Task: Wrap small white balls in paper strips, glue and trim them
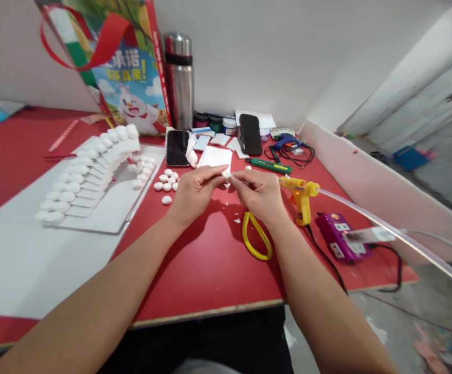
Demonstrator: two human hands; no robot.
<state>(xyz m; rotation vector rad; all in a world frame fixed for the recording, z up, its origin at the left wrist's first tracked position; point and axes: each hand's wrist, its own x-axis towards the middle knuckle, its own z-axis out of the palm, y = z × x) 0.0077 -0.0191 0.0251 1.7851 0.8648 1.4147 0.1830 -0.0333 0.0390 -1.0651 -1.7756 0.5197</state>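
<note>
My left hand (196,191) and my right hand (260,193) meet over the table, thumbs and fingers pinched together on a small white piece (226,175). Fingertips cover most of that piece, so its exact kind is unclear. Left of my left hand lie several white rounded discs (166,179). Beneath my right wrist is a yellow loop-shaped handle (257,243), its upper end hidden by the hand. A yellow glue gun (301,200) with a long clear stick stands just right of my right hand. White scraps (237,221) are scattered between my forearms.
A curved white stepped model (101,179) edged with white discs stands on white board (11,259) at left. Behind are a steel flask (181,85), a gift bag (132,78), phones (250,134) and a green cutter (269,166). A purple power socket (342,236) sits right.
</note>
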